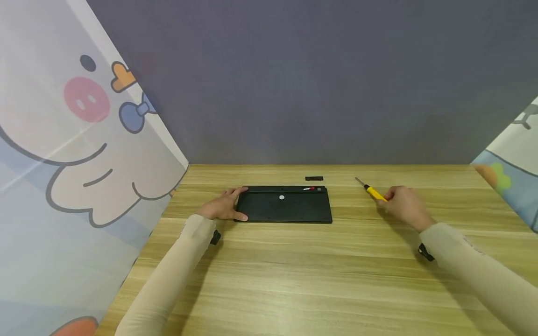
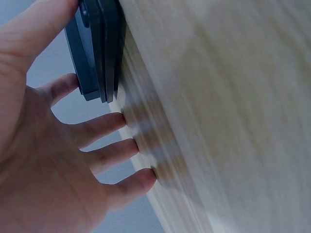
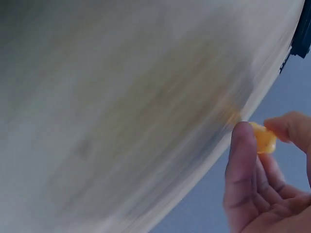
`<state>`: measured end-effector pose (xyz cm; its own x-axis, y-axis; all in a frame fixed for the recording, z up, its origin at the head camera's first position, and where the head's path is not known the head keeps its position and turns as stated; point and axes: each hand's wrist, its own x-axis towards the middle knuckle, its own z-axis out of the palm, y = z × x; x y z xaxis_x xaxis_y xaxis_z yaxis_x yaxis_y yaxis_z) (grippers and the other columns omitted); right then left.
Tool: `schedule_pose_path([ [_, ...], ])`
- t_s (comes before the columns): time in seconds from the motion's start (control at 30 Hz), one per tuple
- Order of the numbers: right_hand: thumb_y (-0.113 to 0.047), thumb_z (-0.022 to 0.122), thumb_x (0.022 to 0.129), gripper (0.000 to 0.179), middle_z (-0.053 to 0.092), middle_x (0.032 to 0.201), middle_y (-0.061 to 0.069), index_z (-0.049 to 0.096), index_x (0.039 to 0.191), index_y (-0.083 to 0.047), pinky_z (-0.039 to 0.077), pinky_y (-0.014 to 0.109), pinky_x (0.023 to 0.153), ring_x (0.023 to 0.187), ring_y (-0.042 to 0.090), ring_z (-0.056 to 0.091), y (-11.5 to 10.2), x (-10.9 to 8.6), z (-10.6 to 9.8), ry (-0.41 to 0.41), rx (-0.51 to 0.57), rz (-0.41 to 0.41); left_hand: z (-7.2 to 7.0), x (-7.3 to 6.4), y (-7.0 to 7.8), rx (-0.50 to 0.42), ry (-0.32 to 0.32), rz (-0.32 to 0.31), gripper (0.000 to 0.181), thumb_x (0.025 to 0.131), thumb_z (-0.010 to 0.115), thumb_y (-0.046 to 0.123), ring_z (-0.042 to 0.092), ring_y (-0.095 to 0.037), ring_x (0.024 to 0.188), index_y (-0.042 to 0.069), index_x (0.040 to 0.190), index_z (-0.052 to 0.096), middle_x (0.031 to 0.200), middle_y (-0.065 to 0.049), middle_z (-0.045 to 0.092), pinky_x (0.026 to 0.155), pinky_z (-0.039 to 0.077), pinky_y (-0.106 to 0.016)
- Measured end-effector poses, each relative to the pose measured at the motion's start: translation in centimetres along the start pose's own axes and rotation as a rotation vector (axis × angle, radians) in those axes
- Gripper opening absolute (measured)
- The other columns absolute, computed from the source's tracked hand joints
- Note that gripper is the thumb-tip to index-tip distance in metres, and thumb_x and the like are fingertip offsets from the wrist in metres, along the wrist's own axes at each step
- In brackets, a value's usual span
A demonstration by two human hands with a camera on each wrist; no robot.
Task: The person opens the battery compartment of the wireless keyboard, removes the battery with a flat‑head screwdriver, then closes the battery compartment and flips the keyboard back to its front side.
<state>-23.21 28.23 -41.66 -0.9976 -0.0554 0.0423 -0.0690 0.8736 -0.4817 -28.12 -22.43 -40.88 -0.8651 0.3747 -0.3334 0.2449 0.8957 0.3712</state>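
Observation:
A black keyboard (image 1: 260, 207) lies underside up on the table, with a round white sticker on it. My left hand (image 1: 222, 206) holds its left end, thumb at the near corner and index finger at the far one; the other fingertips (image 2: 130, 145) rest on the tabletop. In a slot on the keyboard's raised back strip sits a red and silver battery (image 1: 309, 188). Behind it lies a small black cover (image 1: 314, 178). To the right, my right hand (image 1: 404, 205) pinches the yellow handle of a screwdriver (image 1: 375, 193), whose metal tip points away and leftward.
The wooden table (image 1: 286, 275) ends at a grey partition (image 1: 319, 84) at the back. Printed cartoon panels stand at the left (image 1: 96, 177) and at the right (image 1: 517, 158).

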Motion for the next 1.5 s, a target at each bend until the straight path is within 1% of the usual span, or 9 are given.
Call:
schedule_pose_path([
  [0.3, -0.029, 0.069, 0.083, 0.026, 0.056, 0.063, 0.002, 0.065, 0.072, -0.005, 0.037, 0.03, 0.047, 0.053, 0.017, 0.047, -0.6, -0.1, -0.1, -0.118, -0.074, 0.049, 0.1, 0.1, 0.0, 0.014, -0.002, -0.01, 0.101, 0.076, 0.075, 0.05, 0.012, -0.044, 0.138, 0.028, 0.152, 0.013, 0.153, -0.019, 0.012, 0.095, 0.031, -0.063],
  [0.5, -0.032, 0.066, 0.085, 0.029, 0.057, 0.059, -0.001, 0.068, 0.068, -0.008, 0.035, 0.029, 0.046, 0.051, 0.015, 0.046, -0.7, -0.3, -0.3, -0.145, -0.099, 0.038, 0.0, 0.0, 0.1, 0.011, 0.001, -0.016, 0.101, 0.075, 0.075, 0.049, 0.013, -0.044, 0.138, 0.029, 0.152, 0.013, 0.153, -0.02, 0.012, 0.095, 0.032, -0.063],
  [0.67, -0.033, 0.064, 0.087, 0.032, 0.063, 0.066, 0.001, 0.072, 0.081, -0.002, 0.037, 0.029, 0.048, 0.055, 0.016, 0.05, -0.9, -0.4, -0.5, -0.159, -0.079, 0.037, 0.1, 0.0, 0.1, 0.008, 0.006, -0.012, 0.1, 0.075, 0.076, 0.048, 0.013, -0.044, 0.137, 0.029, 0.152, 0.014, 0.153, -0.02, 0.013, 0.095, 0.032, -0.063],
  [0.8, -0.029, 0.062, 0.09, 0.037, 0.067, 0.084, 0.012, 0.067, 0.102, 0.006, 0.043, 0.032, 0.053, 0.065, 0.019, 0.055, -1.1, -0.3, -0.4, -0.147, -0.073, 0.014, 0.1, 0.1, 0.1, 0.009, 0.006, -0.009, 0.101, 0.075, 0.075, 0.048, 0.013, -0.044, 0.137, 0.028, 0.152, 0.013, 0.153, -0.02, 0.013, 0.095, 0.032, -0.063],
  [0.97, -0.025, 0.061, 0.091, 0.041, 0.065, 0.098, 0.024, 0.061, 0.111, 0.011, 0.049, 0.038, 0.059, 0.071, 0.022, 0.06, -1.2, 0.0, 0.0, -0.142, -0.059, -0.005, 0.1, 0.1, 0.0, 0.0, 0.0, -0.006, 0.102, 0.075, 0.075, 0.049, 0.011, -0.044, 0.138, 0.028, 0.152, 0.013, 0.153, -0.021, 0.013, 0.095, 0.032, -0.063],
  [1.1, -0.028, 0.058, 0.093, 0.044, 0.067, 0.092, 0.019, 0.06, 0.112, 0.012, 0.05, 0.043, 0.063, 0.073, 0.024, 0.062, -1.3, 0.1, 0.2, -0.144, -0.056, -0.008, 0.1, 0.1, 0.0, 0.002, -0.002, -0.006, 0.102, 0.075, 0.075, 0.05, 0.011, -0.044, 0.138, 0.028, 0.152, 0.013, 0.153, -0.021, 0.013, 0.095, 0.032, -0.063],
  [1.27, -0.029, 0.056, 0.094, 0.046, 0.067, 0.082, 0.011, 0.058, 0.113, 0.013, 0.049, 0.039, 0.059, 0.066, 0.02, 0.06, -1.6, 0.6, -0.1, -0.153, -0.034, -0.018, 0.1, 0.1, 0.0, 0.0, -0.002, -0.009, 0.102, 0.075, 0.075, 0.05, 0.012, -0.044, 0.138, 0.028, 0.152, 0.013, 0.153, -0.02, 0.013, 0.095, 0.032, -0.063],
  [1.4, -0.026, 0.06, 0.092, 0.044, 0.066, 0.086, 0.016, 0.057, 0.115, 0.011, 0.048, 0.036, 0.055, 0.063, 0.018, 0.059, -2.3, 1.1, -0.3, -0.114, -0.023, -0.062, 0.1, 0.1, 0.0, -0.003, -0.004, -0.007, 0.102, 0.075, 0.075, 0.049, 0.011, -0.044, 0.138, 0.028, 0.152, 0.012, 0.153, -0.02, 0.012, 0.095, 0.032, -0.063],
  [1.5, -0.025, 0.063, 0.09, 0.046, 0.063, 0.094, 0.019, 0.055, 0.119, 0.009, 0.048, 0.04, 0.062, 0.072, 0.023, 0.059, -3.2, 1.5, -0.2, -0.103, -0.006, -0.11, 0.2, 0.2, -0.1, -0.004, -0.005, -0.004, 0.101, 0.076, 0.075, 0.049, 0.011, -0.044, 0.138, 0.028, 0.152, 0.012, 0.153, -0.02, 0.012, 0.095, 0.032, -0.063],
])
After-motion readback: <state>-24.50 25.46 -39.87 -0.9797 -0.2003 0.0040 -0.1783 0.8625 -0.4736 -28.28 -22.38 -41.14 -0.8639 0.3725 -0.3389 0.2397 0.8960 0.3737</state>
